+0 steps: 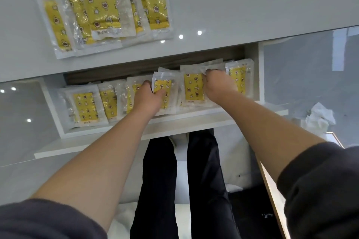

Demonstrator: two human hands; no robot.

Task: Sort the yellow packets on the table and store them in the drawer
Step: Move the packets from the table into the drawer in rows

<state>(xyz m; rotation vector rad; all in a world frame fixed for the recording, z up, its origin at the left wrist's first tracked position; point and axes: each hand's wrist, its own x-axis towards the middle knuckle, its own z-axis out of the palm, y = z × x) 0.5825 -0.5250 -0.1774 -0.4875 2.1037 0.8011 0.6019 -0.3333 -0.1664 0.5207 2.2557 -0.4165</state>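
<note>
Pinching a yellow packet (162,88) by its left edge, the fingers (146,84) of the left hand (147,99) curl round it inside the open drawer (97,131). The right hand (217,87) curls its fingers over the top of a neighbouring packet (193,88) there. More packets (85,106) lie either side in the drawer; a loose pile (104,6) lies on the worktop (233,2).

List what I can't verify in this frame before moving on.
Head view only:
- Right hand: fingertips hidden behind its knuckles, so its grip on the drawer packets is unclear.
- Packets under the left hand, which pinches an upright packet: covered.
- Packet print: too small, blurred.
- Table pile count: packets overlap.
- Drawer back: under the tabletop.
</note>
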